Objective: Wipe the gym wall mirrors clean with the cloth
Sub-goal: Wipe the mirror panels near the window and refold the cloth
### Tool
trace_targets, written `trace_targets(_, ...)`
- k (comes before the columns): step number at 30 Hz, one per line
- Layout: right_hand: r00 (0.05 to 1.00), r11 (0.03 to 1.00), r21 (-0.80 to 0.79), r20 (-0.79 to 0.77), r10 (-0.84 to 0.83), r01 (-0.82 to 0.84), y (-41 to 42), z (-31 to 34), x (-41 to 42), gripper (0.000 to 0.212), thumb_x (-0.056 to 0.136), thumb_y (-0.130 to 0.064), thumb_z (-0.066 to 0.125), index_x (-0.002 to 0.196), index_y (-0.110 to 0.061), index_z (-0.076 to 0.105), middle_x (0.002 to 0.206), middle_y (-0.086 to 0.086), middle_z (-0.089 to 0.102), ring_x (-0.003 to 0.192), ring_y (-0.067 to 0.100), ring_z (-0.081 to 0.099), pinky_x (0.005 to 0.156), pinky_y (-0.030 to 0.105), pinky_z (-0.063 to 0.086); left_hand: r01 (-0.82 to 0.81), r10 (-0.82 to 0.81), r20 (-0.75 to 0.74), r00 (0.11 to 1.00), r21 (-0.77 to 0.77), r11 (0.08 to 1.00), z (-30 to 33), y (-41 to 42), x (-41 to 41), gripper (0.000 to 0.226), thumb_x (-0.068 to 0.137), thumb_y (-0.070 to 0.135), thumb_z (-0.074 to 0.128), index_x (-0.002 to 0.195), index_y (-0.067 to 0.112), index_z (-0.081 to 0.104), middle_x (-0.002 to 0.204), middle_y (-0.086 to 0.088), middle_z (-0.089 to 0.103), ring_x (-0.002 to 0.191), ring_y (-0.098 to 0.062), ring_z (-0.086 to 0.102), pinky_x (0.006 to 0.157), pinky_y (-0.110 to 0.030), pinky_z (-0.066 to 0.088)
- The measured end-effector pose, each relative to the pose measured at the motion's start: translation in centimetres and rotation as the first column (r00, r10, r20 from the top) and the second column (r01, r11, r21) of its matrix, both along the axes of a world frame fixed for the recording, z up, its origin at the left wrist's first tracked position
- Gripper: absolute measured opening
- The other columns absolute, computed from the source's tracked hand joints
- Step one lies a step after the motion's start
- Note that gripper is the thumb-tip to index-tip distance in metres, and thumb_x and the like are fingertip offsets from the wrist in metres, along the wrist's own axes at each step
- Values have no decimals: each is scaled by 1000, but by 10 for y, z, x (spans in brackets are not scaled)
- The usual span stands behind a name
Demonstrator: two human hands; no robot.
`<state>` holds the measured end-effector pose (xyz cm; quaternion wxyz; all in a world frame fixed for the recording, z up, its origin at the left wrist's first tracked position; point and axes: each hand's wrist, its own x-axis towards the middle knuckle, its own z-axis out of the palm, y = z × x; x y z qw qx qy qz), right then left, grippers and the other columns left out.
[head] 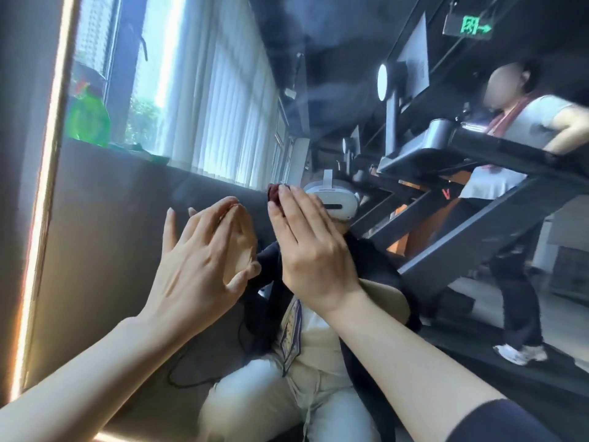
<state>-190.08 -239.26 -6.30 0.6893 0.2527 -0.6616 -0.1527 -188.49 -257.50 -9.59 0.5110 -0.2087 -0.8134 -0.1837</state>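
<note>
Both forearms reach up to the mirror [105,237]. The left hand [194,266] lies flat on the glass, fingers straight and slightly spread. The right hand [310,250] presses a dark red cloth [274,193] against it, fingers straight and together; the hand hides most of the cloth. A treadmill [446,173] shows in reflection.

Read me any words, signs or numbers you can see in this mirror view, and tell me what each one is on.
Green exit sign near the ceiling: one mirrored character and an arrow, not legible as text.
Red mark on the treadmill frame: too small to read.
Patterned strap on the reflected person's chest: too blurred to read.
</note>
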Motion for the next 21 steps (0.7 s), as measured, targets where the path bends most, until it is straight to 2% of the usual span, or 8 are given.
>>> trace_targets(2,1000,1000,3,-19,21,-21,-24,29,-14,40,96,2,45,133,2,61,139,22,58,132,37,53,117,47,36,-9,9,-20,1000,4,1000,16,-1,-3,83,78,55,54,146,8,44,150,-9,45,133,-27,41,115,-67,17)
trace_targets(4,998,999,-23,-47,35,-36,-43,63,-25,38,97,-1,45,131,3,62,137,23,59,131,38,54,117,46,35,-2,2,-44,999,15,1000,37,1,-4,87,77,48,74,148,10,40,150,-10,44,135,-31,42,115,-66,15)
trace_targets(6,996,998,-52,-83,29,-34,-52,96,-31,40,97,-1,41,129,3,64,135,23,60,129,38,55,116,45,34,7,-6,-53,999,18,1000,58,7,-3,94,74,44,81,151,14,36,152,-8,41,137,-30,39,116,-64,13)
trace_targets(9,993,995,-97,-118,-4,-8,-44,129,-27,45,93,-1,36,126,2,66,133,23,62,127,38,57,114,45,38,13,-12,-71,997,10,1000,82,23,2,95,74,45,78,153,17,34,153,-4,38,139,-28,37,118,-61,10)
trace_targets(12,991,988,-155,-134,6,-27,-16,145,-17,48,92,-4,32,127,4,64,133,24,61,128,41,54,113,48,39,15,-15,-103,995,-2,1000,92,42,5,88,75,42,78,149,13,39,151,-5,41,137,-30,40,118,-64,11)
trace_targets(15,983,975,-220,-182,-14,-26,29,159,-3,43,91,2,41,128,5,64,135,24,59,129,41,53,115,47,35,34,-36,-152,988,-15,999,99,80,11,87,77,45,75,149,10,40,152,-7,41,138,-29,39,118,-62,10)
trace_targets(18,977,965,-262,-211,-26,-31,74,169,13,40,89,5,51,127,6,64,136,25,58,130,41,52,115,48,37,73,-77,-208,975,-25,997,105,125,19,85,79,45,72,148,8,41,152,-8,42,138,-28,39,117,-61,9)
trace_targets(21,976,954,-298,-215,-27,-39,116,175,29,40,91,3,51,129,5,63,138,24,57,132,41,50,115,48,38,99,-105,-248,963,-36,994,109,165,28,83,79,45,70,147,5,43,151,-10,43,136,-28,39,116,-62,10)
